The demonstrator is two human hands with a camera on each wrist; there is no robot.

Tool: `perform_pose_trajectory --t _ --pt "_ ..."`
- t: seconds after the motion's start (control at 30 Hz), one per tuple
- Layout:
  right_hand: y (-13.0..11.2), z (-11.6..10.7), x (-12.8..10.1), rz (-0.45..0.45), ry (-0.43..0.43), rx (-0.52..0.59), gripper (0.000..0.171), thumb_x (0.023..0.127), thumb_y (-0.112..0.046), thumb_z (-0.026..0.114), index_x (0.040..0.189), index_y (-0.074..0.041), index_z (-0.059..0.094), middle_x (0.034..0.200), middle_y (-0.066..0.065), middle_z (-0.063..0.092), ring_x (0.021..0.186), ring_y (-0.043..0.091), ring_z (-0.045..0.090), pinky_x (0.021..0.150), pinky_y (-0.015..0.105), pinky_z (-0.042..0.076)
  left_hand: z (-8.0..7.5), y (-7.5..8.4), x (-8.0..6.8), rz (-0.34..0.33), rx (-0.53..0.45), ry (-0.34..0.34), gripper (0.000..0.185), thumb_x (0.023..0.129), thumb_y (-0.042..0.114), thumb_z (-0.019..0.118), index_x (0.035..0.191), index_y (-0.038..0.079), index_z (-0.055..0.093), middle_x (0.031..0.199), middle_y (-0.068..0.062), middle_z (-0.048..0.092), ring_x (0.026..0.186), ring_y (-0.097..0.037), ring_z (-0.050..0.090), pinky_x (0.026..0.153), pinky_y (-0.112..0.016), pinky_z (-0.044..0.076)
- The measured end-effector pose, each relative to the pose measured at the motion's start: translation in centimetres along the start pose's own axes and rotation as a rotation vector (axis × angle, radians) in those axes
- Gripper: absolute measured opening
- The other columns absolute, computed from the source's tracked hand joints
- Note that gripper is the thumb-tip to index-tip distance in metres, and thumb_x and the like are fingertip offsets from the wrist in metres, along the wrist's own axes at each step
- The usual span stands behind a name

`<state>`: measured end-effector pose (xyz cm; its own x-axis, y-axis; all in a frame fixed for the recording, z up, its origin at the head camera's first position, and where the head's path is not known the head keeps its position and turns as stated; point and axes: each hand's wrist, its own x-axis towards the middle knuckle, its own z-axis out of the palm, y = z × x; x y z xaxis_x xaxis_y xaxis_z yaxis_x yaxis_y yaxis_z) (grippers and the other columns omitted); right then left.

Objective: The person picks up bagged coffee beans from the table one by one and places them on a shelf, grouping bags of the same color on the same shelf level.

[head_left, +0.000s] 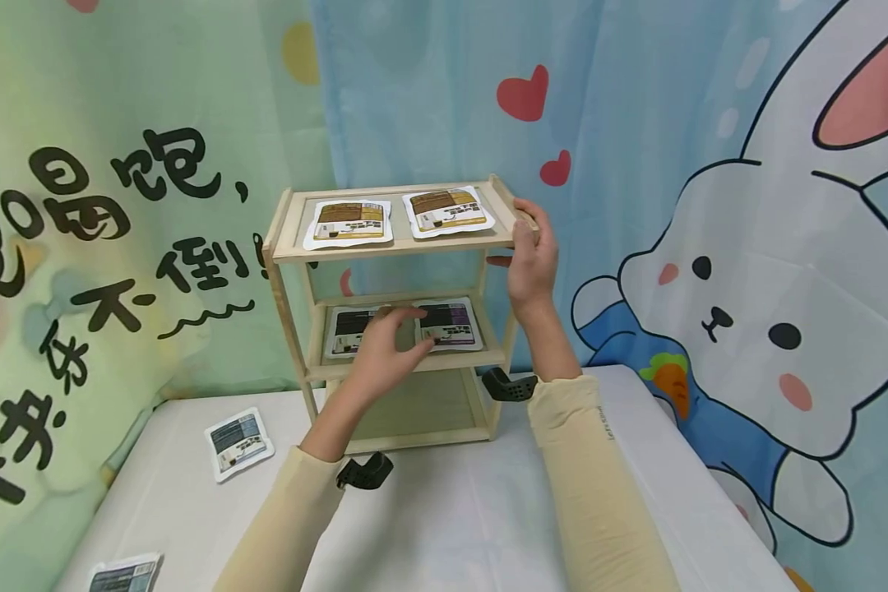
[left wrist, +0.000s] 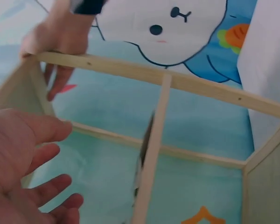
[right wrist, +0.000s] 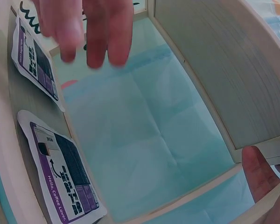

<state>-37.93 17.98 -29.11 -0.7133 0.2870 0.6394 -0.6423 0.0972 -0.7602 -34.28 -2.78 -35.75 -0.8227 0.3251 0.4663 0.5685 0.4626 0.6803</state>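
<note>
The left hand (head_left: 385, 349) hangs over the middle shelf (head_left: 474, 359) of the rack (head_left: 422, 403), and we see its fingers spread and slightly bent, pinching nothing; in the right wrist view its fingertips look apart from the pouches. The right hand (head_left: 533, 259) grips the right end of the top shelf (head_left: 414, 247), fingers curled round the rim. We take that hold as bracing, so that a light wooden frame neither slides nor tips while the left hand works inside.

On the top shelf lie the left brown pouch (head_left: 349, 224) and the right brown pouch (head_left: 448, 211); on the middle one, the left purple pouch (head_left: 348, 329), partly hidden by the left hand, and the right purple pouch (head_left: 455, 323). All four lie flat, labels up, paired by colour, probably so we can read them from the near side.

The far blue pouch (head_left: 239, 442) rests on the table (head_left: 451, 510) left of the rack; the near blue pouch (head_left: 127, 575) is cut off at the view's edge. Both lie on the left hand's side, which may be why that hand is the free one.
</note>
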Motion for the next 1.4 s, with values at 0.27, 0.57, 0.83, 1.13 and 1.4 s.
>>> perform_pose_trajectory --t 0.27,0.57,0.83,1.13,1.4 --pt "0.0 -0.1 -0.2 0.012 -0.015 0.017 0.043 0.103 -0.018 0.034 0.141 -0.002 0.045 0.133 0.022 0.046 0.095 0.024 0.056 0.063 0.024 0.052 -2.9 0.2 -4.0 0.005 -0.016 -0.09 0.04 0.09 0.018 0.071 0.127 0.009 0.061 0.125 -0.015 0.055 0.11 -0.034 0.053 0.084 -0.049 0.044" --pt "-0.2 0.0 0.3 -0.002 0.001 -0.004 0.043 0.1 -0.021 0.036 0.138 -0.003 0.048 0.129 0.018 0.05 0.095 0.025 0.059 0.062 0.025 0.053 -6.6 -2.1 -9.4 -0.021 -0.016 -0.171 0.034 0.092 0.018 0.069 0.125 0.015 0.062 0.122 0.003 0.061 0.11 -0.02 0.057 0.089 -0.046 0.045" --pt "-0.3 0.0 0.3 -0.007 -0.006 -0.001 0.043 0.101 -0.02 0.036 0.138 -0.002 0.047 0.129 0.018 0.049 0.095 0.024 0.057 0.062 0.026 0.053 -9.4 -8.0 -14.9 -0.245 -0.03 -0.169 0.031 0.093 0.02 0.067 0.122 0.011 0.063 0.116 -0.005 0.064 0.104 -0.023 0.061 0.085 -0.046 0.046" --pt "0.2 0.1 0.3 0.006 -0.002 -0.02 0.043 0.1 -0.022 0.036 0.138 -0.003 0.048 0.128 0.018 0.051 0.092 0.024 0.059 0.061 0.026 0.053 -10.8 -12.3 -19.7 -0.414 0.101 -0.043 0.032 0.091 0.013 0.069 0.12 0.002 0.063 0.119 -0.018 0.061 0.102 -0.032 0.061 0.079 -0.044 0.048" --pt "0.2 0.3 0.4 0.03 -0.003 -0.003 0.043 0.1 -0.022 0.036 0.137 -0.004 0.048 0.128 0.02 0.049 0.094 0.023 0.056 0.062 0.026 0.053 -12.8 -15.6 -20.1 -0.557 0.259 0.014 0.041 0.093 0.013 0.062 0.124 -0.012 0.054 0.12 -0.038 0.052 0.107 -0.052 0.053 0.088 -0.056 0.045"
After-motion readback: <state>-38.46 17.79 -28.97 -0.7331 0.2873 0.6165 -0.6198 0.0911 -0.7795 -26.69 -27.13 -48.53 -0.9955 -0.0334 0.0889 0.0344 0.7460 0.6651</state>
